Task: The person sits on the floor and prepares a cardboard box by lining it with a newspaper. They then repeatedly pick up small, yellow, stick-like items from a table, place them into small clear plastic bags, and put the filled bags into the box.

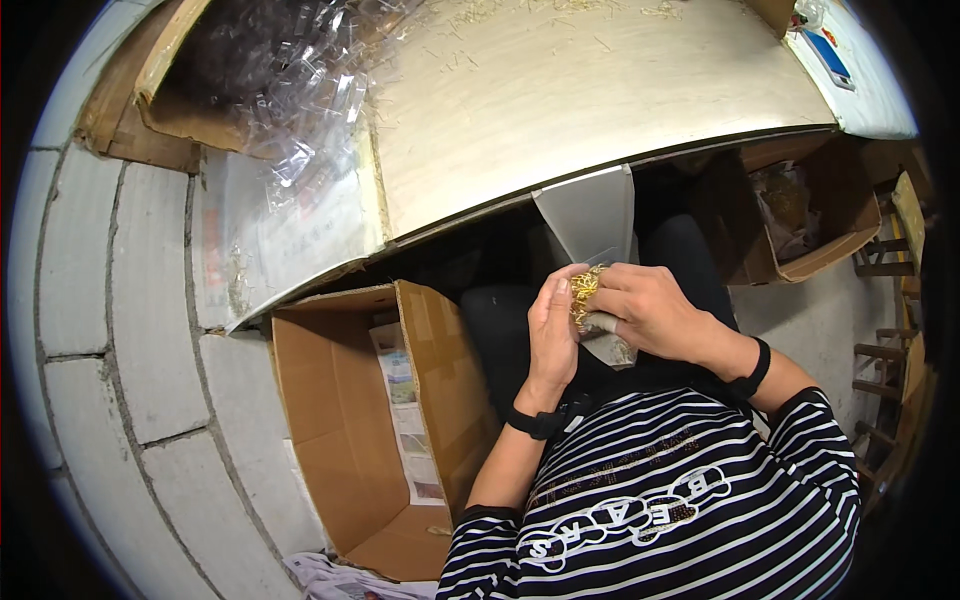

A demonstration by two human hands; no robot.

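Gold-coloured wire pieces (585, 297) sit bunched between the fingers of two bare hands, in front of a person in a striped shirt (660, 480). The left hand (553, 325) closes on the bunch from the left; the right hand (648, 308) curls its fingers around it from the right. Just beyond the fingers, a grey-white panel (590, 205) hangs below the edge of a pale tabletop (600, 100), where loose gold pieces (460, 60) lie scattered. Left of the fingers and nearer the person stands an open cardboard box (450, 370) with printed paper (400, 400) inside. Far left beyond the fingers, a second cardboard box (185, 118) opens toward a heap of clear plastic pieces (310, 110) spilling onto the table. Beyond the fingers to the right, a third open box (830, 255) holds a clear bag (785, 205), its contents too dim to name
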